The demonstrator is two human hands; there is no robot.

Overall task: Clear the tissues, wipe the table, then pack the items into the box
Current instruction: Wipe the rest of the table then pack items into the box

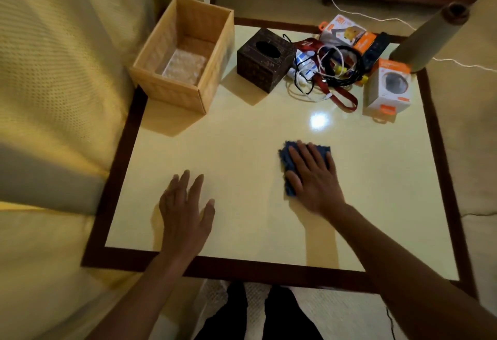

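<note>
My right hand (313, 177) presses flat on a blue cloth (289, 163) on the cream table top (242, 151), right of centre. My left hand (185, 205) rests flat on the table near the front, fingers spread, holding nothing. An open tan box (185, 52) stands at the back left corner with a clear wrap inside. Beside it sits a dark brown tissue holder (265, 60). At the back right lies a heap of tangled cables (333, 68), a red strap (344, 97) and two orange-and-white product boxes (388, 84) (347, 33). No loose tissues show.
A cream sofa (53, 97) runs along the table's left side. A grey cardboard tube (433, 35) stands at the back right corner. A white cord (376, 17) trails on the floor behind. The table has a dark wooden rim (242, 264).
</note>
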